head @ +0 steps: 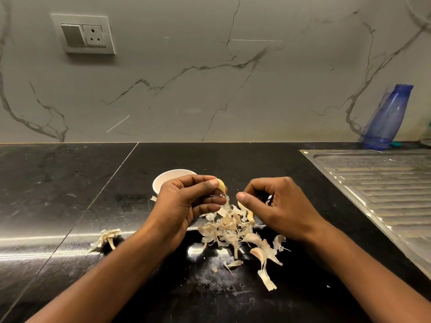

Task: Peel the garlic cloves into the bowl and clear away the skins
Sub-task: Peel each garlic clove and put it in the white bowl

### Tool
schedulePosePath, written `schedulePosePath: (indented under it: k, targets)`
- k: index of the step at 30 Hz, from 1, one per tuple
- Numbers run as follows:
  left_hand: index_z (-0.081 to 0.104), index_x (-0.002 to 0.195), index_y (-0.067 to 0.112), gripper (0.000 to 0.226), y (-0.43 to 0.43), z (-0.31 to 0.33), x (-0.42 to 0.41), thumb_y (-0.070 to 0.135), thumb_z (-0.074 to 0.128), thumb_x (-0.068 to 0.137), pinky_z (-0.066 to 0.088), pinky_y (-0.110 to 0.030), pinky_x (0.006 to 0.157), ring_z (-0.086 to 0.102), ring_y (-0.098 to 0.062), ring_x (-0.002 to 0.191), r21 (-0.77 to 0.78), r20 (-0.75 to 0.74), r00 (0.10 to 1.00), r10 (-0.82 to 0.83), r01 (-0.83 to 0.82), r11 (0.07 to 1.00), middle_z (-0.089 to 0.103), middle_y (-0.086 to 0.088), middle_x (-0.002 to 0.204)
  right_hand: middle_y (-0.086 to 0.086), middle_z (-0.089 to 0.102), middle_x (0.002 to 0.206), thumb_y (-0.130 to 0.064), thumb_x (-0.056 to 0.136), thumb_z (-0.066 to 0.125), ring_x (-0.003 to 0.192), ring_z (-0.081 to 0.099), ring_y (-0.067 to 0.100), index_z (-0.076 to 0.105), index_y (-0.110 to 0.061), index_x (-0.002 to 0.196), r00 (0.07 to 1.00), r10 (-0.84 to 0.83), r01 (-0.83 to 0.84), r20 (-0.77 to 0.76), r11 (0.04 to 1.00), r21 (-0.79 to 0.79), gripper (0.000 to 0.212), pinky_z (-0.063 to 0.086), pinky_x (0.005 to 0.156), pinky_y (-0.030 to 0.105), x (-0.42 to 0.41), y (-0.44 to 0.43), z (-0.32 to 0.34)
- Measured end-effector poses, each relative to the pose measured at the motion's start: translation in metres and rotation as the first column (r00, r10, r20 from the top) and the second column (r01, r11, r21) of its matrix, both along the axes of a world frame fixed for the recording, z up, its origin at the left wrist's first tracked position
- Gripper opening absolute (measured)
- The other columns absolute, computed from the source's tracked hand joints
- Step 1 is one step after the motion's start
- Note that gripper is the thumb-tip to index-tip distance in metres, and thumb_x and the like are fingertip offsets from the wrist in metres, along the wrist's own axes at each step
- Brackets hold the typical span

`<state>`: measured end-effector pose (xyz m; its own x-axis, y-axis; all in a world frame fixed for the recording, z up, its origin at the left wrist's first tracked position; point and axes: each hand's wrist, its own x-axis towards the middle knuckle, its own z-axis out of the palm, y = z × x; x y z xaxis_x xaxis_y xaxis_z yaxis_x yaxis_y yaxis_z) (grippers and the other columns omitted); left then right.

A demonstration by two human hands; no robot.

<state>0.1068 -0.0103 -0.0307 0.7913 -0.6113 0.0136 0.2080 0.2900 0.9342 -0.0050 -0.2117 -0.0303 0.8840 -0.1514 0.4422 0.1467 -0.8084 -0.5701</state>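
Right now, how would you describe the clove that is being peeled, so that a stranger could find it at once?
Start at the white bowl on the black counter, left of the steel sink drainboard. Just in front of it, the left hand pinches a garlic clove at its fingertips. It is smooth, yellow and raised, unlike the pale dry skins heaped below.

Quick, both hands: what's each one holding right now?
Left hand: closed on a garlic clove, pinched at the fingertips.
Right hand: fingers curled; whether it holds anything cannot be told.
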Motion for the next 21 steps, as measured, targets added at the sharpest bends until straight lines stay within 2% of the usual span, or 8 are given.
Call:
schedulePosePath:
  k: [4, 6, 9, 11, 14, 16, 18, 21]
  targets:
    - [0.072, 0.109, -0.003, 0.027, -0.0009, -0.0003, -0.0051, 0.008, 0.077, 0.085, 0.064, -0.027, 0.063, 0.076, -0.030, 0.078, 0.027, 0.066, 0.998, -0.001, 0.000, 1.000, 0.076, -0.029, 0.098, -0.015, 0.072, 0.082, -0.069, 0.090, 0.066, 0.077, 0.071, 0.010, 0.076, -0.036, 0.114, 0.999, 0.031, -0.031, 0.022, 1.000, -0.001, 0.042, 0.061, 0.067, 0.038, 0.0009, 0.0032, -0.0015]
    - [0.072, 0.108, -0.005, 0.030, -0.0015, -0.0001, -0.0085, 0.009, 0.078, 0.081, 0.065, -0.028, 0.066, 0.077, -0.031, 0.079, 0.038, 0.106, 0.994, -0.012, 0.008, 0.999, 0.077, -0.027, 0.097, -0.014, 0.074, 0.086, -0.062, 0.092, 0.071, 0.081, 0.073, 0.013, 0.078, -0.034, 0.112, 0.996, 0.088, -0.089, 0.017, 0.996, 0.026, 0.035, 0.062, 0.068, 0.037, 0.0020, 0.0045, -0.0025]
    - [0.072, 0.106, -0.008, 0.034, -0.0027, -0.0020, -0.0098, 0.010, 0.080, 0.079, 0.064, -0.028, 0.068, 0.076, -0.029, 0.078, 0.055, 0.144, 0.989, -0.016, 0.008, 0.998, 0.077, -0.027, 0.096, -0.017, 0.077, 0.088, -0.038, 0.094, 0.079, 0.083, 0.074, 0.011, 0.081, -0.028, 0.107, 0.994, 0.103, -0.105, 0.030, 0.993, 0.049, 0.017, 0.059, 0.068, 0.026, 0.0042, 0.0051, -0.0034]
    - [0.072, 0.106, -0.007, 0.030, -0.0033, -0.0019, -0.0093, 0.007, 0.080, 0.081, 0.064, -0.028, 0.069, 0.075, -0.026, 0.075, 0.067, 0.152, 0.988, -0.002, -0.008, 0.998, 0.077, -0.027, 0.094, -0.017, 0.077, 0.086, -0.028, 0.093, 0.081, 0.082, 0.075, 0.009, 0.082, -0.025, 0.106, 0.995, 0.098, -0.100, 0.034, 0.992, 0.073, 0.014, 0.057, 0.068, 0.020, 0.0048, 0.0038, -0.0034]
    - [0.075, 0.109, 0.001, 0.022, -0.0025, -0.0014, -0.0088, 0.003, 0.077, 0.087, 0.063, -0.026, 0.065, 0.074, -0.023, 0.072, 0.091, 0.177, 0.984, 0.029, -0.045, 0.995, 0.078, -0.022, 0.092, -0.014, 0.077, 0.083, -0.034, 0.089, 0.081, 0.077, 0.074, 0.009, 0.083, -0.023, 0.101, 0.995, 0.090, -0.094, 0.032, 0.988, 0.123, 0.017, 0.056, 0.065, 0.019, 0.0045, 0.0025, -0.0018]
    - [0.077, 0.112, 0.008, 0.022, -0.0012, -0.0027, -0.0073, 0.001, 0.075, 0.091, 0.062, -0.025, 0.068, 0.075, -0.024, 0.076, 0.121, 0.274, 0.961, 0.037, -0.073, 0.990, 0.079, -0.016, 0.092, -0.013, 0.078, 0.081, -0.042, 0.086, 0.079, 0.074, 0.074, 0.011, 0.083, -0.023, 0.096, 0.996, 0.080, -0.083, 0.032, 0.987, 0.138, 0.022, 0.060, 0.064, 0.024, 0.0038, 0.0023, -0.0010]
    - [0.080, 0.113, 0.014, 0.026, -0.0005, -0.0050, -0.0056, -0.001, 0.074, 0.093, 0.063, -0.030, 0.075, 0.077, -0.024, 0.082, 0.161, 0.442, 0.897, 0.015, -0.095, 0.982, 0.080, -0.010, 0.094, -0.012, 0.078, 0.080, -0.047, 0.085, 0.078, 0.073, 0.075, 0.012, 0.083, -0.024, 0.093, 0.997, 0.075, -0.078, 0.027, 0.988, 0.135, 0.025, 0.063, 0.065, 0.029, 0.0031, 0.0019, -0.0010]
    - [0.081, 0.113, 0.020, 0.027, -0.0001, -0.0076, -0.0071, 0.004, 0.079, 0.091, 0.065, -0.036, 0.083, 0.079, -0.019, 0.092, 0.236, 0.604, 0.794, -0.069, -0.095, 0.967, 0.082, 0.001, 0.098, -0.013, 0.078, 0.079, -0.045, 0.087, 0.077, 0.074, 0.075, 0.011, 0.084, -0.024, 0.093, 0.996, 0.084, -0.087, 0.028, 0.988, 0.124, 0.022, 0.061, 0.064, 0.027, 0.0038, 0.0000, -0.0026]
